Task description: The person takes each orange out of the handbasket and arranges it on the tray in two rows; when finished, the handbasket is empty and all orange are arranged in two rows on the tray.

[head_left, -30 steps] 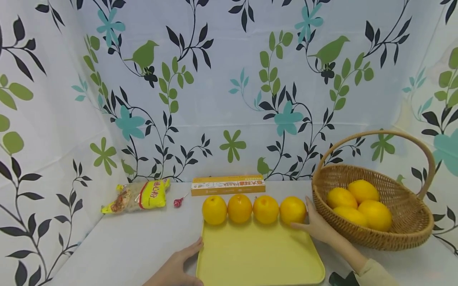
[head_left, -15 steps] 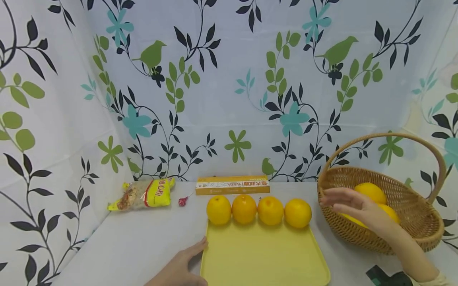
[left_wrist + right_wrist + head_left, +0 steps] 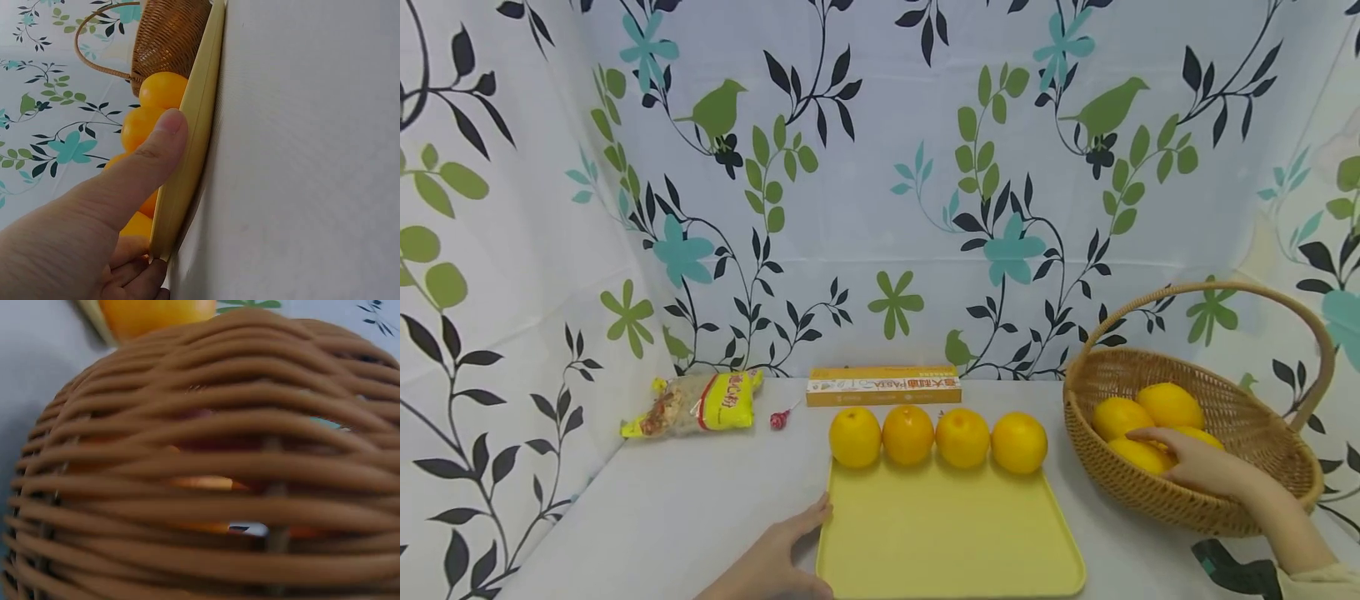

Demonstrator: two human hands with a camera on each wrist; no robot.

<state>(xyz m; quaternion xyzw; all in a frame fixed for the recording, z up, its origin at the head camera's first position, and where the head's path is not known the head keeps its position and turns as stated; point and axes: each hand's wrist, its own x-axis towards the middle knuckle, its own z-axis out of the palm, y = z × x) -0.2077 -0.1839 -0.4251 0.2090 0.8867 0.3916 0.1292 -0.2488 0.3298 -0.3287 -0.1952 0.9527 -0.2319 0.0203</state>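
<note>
A pale yellow tray (image 3: 947, 542) lies on the table with several oranges (image 3: 907, 434) in a row along its far edge. My left hand (image 3: 778, 557) rests on the table at the tray's left side. Its straight thumb (image 3: 159, 147) lies on the tray rim (image 3: 197, 125). My right hand (image 3: 1191, 467) reaches into the wicker basket (image 3: 1157, 504) at the right. Its fingers lie over one of the oranges (image 3: 1138, 456) inside, and no firm grip shows. The right wrist view shows only the basket wall (image 3: 206, 456), very close, with one orange (image 3: 156, 312) beyond it.
A flat orange pasta box (image 3: 883, 387) lies behind the tray. To its left are a small red lollipop (image 3: 778, 419) and a yellow food packet (image 3: 696, 404). Leaf-patterned cloth walls close in the back and both sides. The basket's tall handle (image 3: 1318, 333) arches over it.
My right hand left the rightmost orange on the tray, swung over to the basket and dropped in among its oranges. The left hand has stayed at the tray's edge.
</note>
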